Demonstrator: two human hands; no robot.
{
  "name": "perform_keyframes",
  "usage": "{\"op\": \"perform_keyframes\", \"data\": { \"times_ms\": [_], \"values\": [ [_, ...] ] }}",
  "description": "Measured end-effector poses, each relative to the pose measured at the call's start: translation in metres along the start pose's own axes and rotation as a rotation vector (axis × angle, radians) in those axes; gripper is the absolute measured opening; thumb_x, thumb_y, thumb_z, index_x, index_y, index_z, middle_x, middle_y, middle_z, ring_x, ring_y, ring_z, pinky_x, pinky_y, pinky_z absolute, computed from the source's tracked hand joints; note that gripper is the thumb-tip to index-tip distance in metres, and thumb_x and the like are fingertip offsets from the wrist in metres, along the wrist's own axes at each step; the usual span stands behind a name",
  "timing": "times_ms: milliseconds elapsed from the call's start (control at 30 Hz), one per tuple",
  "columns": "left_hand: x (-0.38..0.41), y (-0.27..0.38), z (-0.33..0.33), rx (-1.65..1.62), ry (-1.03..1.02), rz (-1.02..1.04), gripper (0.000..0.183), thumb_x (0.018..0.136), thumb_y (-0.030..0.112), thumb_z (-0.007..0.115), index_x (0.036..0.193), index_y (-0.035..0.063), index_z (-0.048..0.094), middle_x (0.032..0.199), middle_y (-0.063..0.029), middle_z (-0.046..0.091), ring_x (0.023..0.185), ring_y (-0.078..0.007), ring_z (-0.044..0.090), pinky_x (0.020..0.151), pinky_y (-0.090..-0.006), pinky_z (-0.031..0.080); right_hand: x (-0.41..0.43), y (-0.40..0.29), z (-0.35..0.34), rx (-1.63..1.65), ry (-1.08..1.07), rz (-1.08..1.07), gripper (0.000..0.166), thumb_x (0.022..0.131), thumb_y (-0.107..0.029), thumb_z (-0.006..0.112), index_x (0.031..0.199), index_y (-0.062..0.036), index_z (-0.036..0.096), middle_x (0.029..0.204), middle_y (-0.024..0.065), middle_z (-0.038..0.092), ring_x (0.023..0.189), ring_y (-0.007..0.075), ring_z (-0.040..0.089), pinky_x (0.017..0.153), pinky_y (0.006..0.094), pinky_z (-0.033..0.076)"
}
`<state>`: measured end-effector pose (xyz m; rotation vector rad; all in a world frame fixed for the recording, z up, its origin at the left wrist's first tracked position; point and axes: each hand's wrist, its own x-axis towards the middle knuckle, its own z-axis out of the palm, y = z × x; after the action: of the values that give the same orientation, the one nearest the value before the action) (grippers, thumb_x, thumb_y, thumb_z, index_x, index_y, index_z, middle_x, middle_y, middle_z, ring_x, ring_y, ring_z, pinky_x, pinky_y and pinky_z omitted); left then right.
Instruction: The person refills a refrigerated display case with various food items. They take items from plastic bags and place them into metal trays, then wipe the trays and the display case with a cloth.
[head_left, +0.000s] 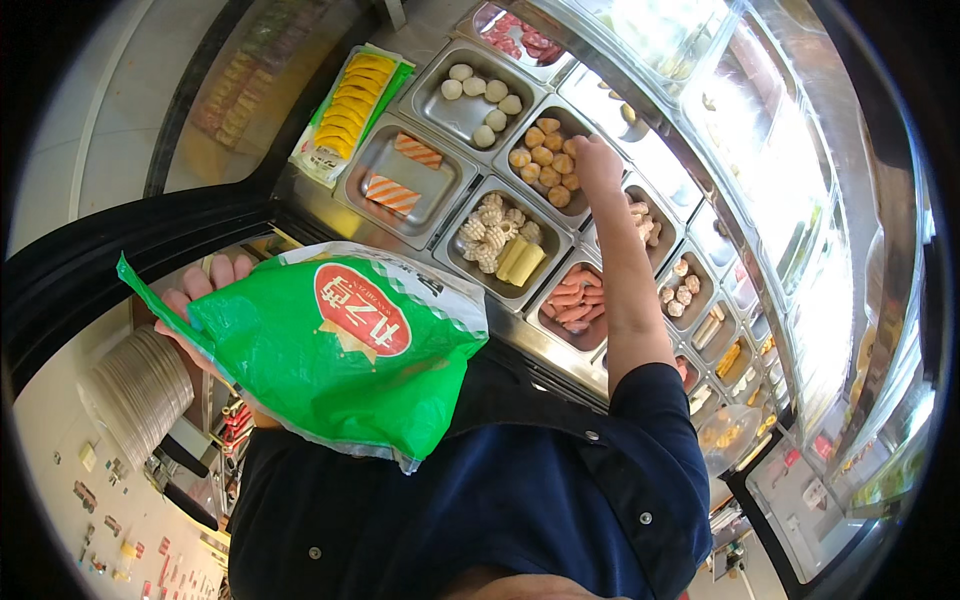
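Note:
My left hand (208, 289) grips the open end of a green plastic food bag (330, 352), which lies across my forearm in front of my chest. My right hand (600, 166) reaches into a steel pan of orange-topped balls (549, 157), its fingers at the pan's right side; whether they hold a ball is hidden. Left of that pan is one with white balls (484, 88). Nearer to me stand a pan with two orange-striped blocks (394, 193) and a pan of white scored pieces (491, 234) beside yellow sticks (520, 261).
A tray of yellow half-moon pieces (352, 105) stands at the case's left end. Pans of small sausages (576, 300) and other foods run off to the right. Curved glass (750, 150) borders the far side. Stacked pale round containers (142, 390) stand at lower left.

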<state>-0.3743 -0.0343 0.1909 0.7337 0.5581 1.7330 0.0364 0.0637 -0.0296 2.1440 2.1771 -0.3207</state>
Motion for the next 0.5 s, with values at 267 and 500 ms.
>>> {"op": "perform_keyframes", "data": {
  "times_ms": [267, 500],
  "values": [
    [0.007, 0.001, -0.02, -0.065, -0.204, -0.034, 0.039, 0.088, 0.047, 0.044, 0.065, 0.0164, 0.037, 0.066, 0.0031, 0.033, 0.063, -0.0151, 0.026, 0.058, -0.0318, 0.023, -0.015, -0.014, 0.002, 0.26, 0.31, -0.111, 0.037, 0.071, -0.016, 0.062, 0.107, -0.0128, 0.054, 0.105, 0.0072, 0.055, 0.092, 0.0277, 0.056, 0.076, 0.0369, 0.047],
    [0.008, 0.0, -0.013, -0.063, -0.162, -0.044, 0.038, 0.087, 0.048, 0.045, 0.065, 0.0167, 0.039, 0.066, 0.0034, 0.033, 0.063, -0.015, 0.027, 0.059, -0.0317, 0.024, -0.014, -0.018, 0.005, 0.17, 0.067, -0.295, 0.06, 0.064, -0.015, 0.067, 0.12, -0.0115, 0.045, 0.13, 0.0061, 0.038, 0.112, 0.0275, 0.044, 0.091, 0.0366, 0.04]
  ]
}}
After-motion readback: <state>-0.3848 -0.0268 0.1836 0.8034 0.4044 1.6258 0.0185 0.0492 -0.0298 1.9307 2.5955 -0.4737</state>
